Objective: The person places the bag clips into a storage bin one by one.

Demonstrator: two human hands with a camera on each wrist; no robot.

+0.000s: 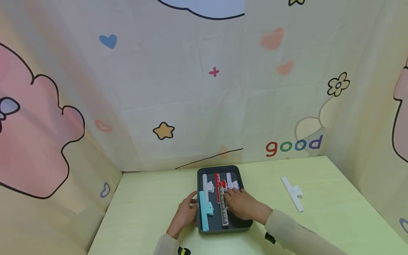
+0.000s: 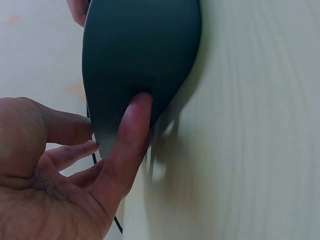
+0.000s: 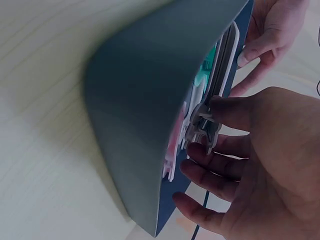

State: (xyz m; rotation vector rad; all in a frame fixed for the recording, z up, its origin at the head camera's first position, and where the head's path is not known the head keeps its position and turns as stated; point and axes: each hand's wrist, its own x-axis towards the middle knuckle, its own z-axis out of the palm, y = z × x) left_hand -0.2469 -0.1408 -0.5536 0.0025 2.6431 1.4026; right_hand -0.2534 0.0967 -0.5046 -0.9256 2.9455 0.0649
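A dark grey tray (image 1: pixel 224 229) holds several bag clips. My right hand (image 1: pixel 241 204) reaches over its right rim and pinches the grip tab of a dark-striped bag clip (image 1: pixel 223 209) between thumb and forefinger; the other fingers hang loosely beside it (image 3: pixel 280 160). That clip overlaps a red clip (image 1: pixel 217 180) in the head view. At the tray's left side, my left hand (image 1: pixel 186 212) rests with fairly straight fingers against the outer wall, thumb by the rim. Near it inside lie a teal clip (image 1: pixel 203 212) and a white clip (image 1: pixel 205 184); a lavender clip (image 1: pixel 228 179) lies at the back right.
Another white clip (image 1: pixel 291 193) lies alone on the pale wooden table (image 1: pixel 143 205), right of the tray. A printed curtain (image 1: pixel 191 99) hangs behind the table and along both sides.
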